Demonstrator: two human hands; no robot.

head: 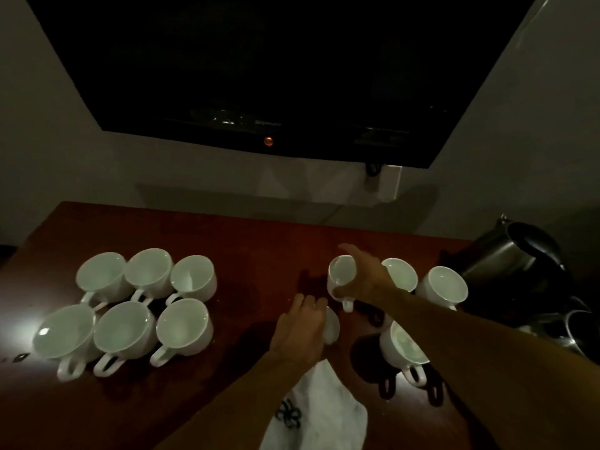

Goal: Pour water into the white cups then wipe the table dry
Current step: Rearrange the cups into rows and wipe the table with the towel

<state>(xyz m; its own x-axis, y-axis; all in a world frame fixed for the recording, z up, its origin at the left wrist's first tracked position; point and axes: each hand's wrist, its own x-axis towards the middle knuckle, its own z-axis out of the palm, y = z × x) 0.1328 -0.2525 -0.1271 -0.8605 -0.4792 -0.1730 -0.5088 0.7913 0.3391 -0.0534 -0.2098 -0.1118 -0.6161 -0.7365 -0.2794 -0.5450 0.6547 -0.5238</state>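
One cup (339, 276) in right fingers (349, 249) points its handle nearward; left fingers (300, 302) clutch cloth (321, 407).

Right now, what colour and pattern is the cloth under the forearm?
The cloth is white with a small black flower-like motif, seen in the head view.

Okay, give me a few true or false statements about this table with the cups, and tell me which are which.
1. Six white cups stand in two rows of three on the left of the table. True.
2. The right hand holds the kettle. False: its fingers grip the held cup; the kettle stands apart at the right edge.
3. A white cloth trails from under the left hand towards the table's near edge. True.
4. The television shows a bright picture. False: its screen is dark, with one small reddish light.
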